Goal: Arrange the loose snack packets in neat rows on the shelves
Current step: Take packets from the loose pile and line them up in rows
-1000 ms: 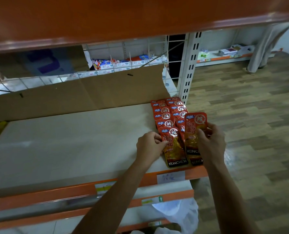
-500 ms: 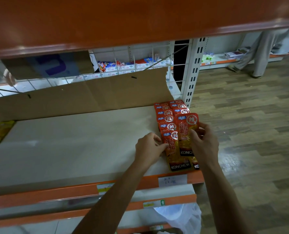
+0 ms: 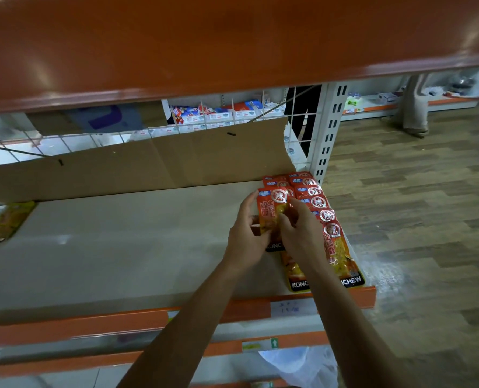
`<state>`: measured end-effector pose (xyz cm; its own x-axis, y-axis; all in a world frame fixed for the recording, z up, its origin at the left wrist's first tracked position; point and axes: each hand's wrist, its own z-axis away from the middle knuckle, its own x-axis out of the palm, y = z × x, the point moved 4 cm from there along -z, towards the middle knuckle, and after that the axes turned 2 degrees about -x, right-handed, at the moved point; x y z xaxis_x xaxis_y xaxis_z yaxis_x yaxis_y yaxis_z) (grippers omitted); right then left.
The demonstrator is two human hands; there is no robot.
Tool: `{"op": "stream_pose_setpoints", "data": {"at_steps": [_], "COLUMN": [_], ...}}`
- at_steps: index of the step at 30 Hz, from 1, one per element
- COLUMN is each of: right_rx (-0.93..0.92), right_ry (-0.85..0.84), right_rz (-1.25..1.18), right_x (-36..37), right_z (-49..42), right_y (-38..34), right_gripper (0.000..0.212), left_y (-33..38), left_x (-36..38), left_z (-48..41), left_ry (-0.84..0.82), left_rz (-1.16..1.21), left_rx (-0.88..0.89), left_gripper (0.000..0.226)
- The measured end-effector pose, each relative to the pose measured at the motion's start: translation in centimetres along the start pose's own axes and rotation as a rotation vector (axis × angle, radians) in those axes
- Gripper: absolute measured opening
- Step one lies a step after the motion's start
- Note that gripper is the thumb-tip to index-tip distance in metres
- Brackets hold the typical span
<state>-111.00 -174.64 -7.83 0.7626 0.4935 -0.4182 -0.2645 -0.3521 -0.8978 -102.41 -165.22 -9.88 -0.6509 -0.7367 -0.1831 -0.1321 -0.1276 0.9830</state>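
The left hand and right hand share a pinching grip on one red packet, over the rows at the right end of the shelf; a careless drop could skew the slick, overlapping rows.

Dim, soft-focus wide-angle view; glare streaks the orange beam, edges bowed and blurred.

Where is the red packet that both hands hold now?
The held packet is right of centre in the head view, between the left hand and right hand, over the rows of packets at the shelf's right end.
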Motion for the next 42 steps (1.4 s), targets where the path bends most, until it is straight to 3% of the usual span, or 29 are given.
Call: {"op": "stream_pose_setpoints", "data": {"at_steps": [8, 17, 21, 33, 42], "right_rx": [-0.151, -0.191, -0.197, -0.217, -0.348], "right_ry": [-0.039, -0.064, -0.068, -0.124, -0.198], "right_rz": [0.306, 0.402, 0.409, 0.473, 0.447], "right_x": [0.8, 1.6, 2.0, 2.6, 6.1], "right_z": [-0.7, -1.1, -1.3, -1.3, 0.7], "right_y": [-1.1, -1.2, -1.0, -1.1, -3.3], "right_gripper": [0.042, 0.028, 0.033, 0.042, 0.039], "left_y": [-0.8, -1.4, -1.8, -2.0, -1.8], "left_x": [-3.6, -3.1, -2.4, -2.4, -6.2], "left_z": [-4.7, -8.6, -9.3, -9.0, -3.2], "left_ry": [0.224, 0.086, 0.066, 0.106, 0.107], "left_rz": [-0.189, -0.719, -0.882, -0.921, -0.958], "left_rx": [-0.020, 0.020, 0.045, 0.028, 0.065], "left_gripper": [0.035, 0.048, 0.044, 0.052, 0.048]}}
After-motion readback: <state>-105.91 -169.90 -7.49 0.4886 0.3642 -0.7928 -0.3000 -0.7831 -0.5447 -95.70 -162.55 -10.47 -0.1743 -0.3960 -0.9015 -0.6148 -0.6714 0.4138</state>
